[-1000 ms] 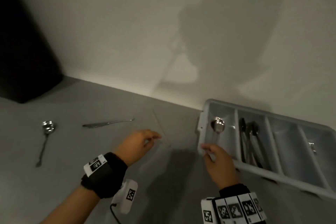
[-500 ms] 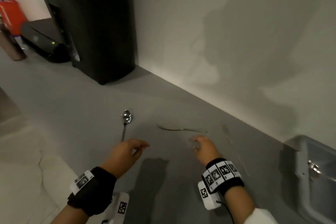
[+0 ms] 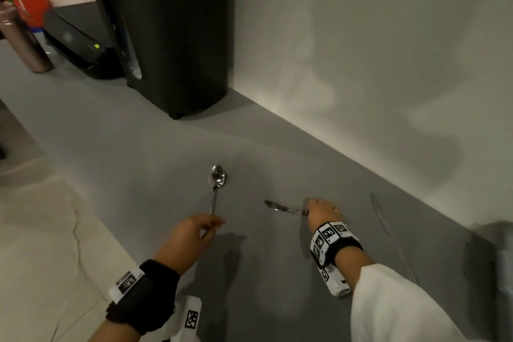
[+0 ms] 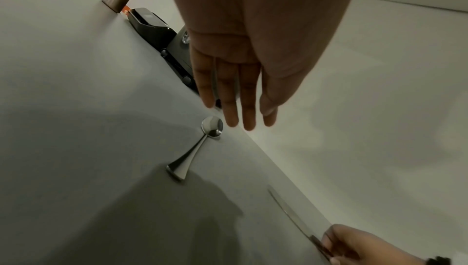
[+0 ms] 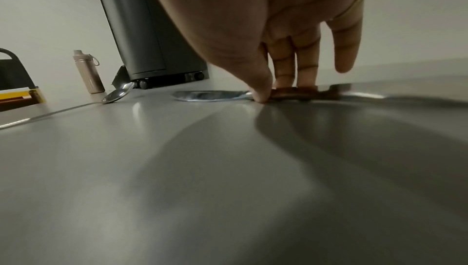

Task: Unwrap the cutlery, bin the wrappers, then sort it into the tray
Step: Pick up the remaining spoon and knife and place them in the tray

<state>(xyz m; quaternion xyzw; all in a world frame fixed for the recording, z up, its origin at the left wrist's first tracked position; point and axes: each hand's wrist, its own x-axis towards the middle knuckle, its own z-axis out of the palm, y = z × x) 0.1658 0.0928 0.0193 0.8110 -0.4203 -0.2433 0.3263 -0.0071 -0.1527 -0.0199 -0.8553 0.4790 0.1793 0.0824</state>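
The right hand (image 3: 322, 211) is pinching the knife (image 3: 283, 208) by its handle, thumb on one side and fingertips (image 5: 293, 83) on the other, low against the counter (image 3: 138, 175), since a flat blade gives nothing to grab from above. The knife is lying flat, blade pointing toward the spoon (image 3: 216, 183). The left hand (image 3: 191, 239) is hovering over the spoon's handle end with fingers straight and holding nothing in the wrist view, probably lining up to take it so both pieces go in one trip. The spoon is lying bare, bowl toward the bin (image 3: 166, 30). A clear wrapper (image 3: 388, 230) is lying to the right, apparently not yet binned. The tray (image 3: 499, 258) is barely showing at the right edge.
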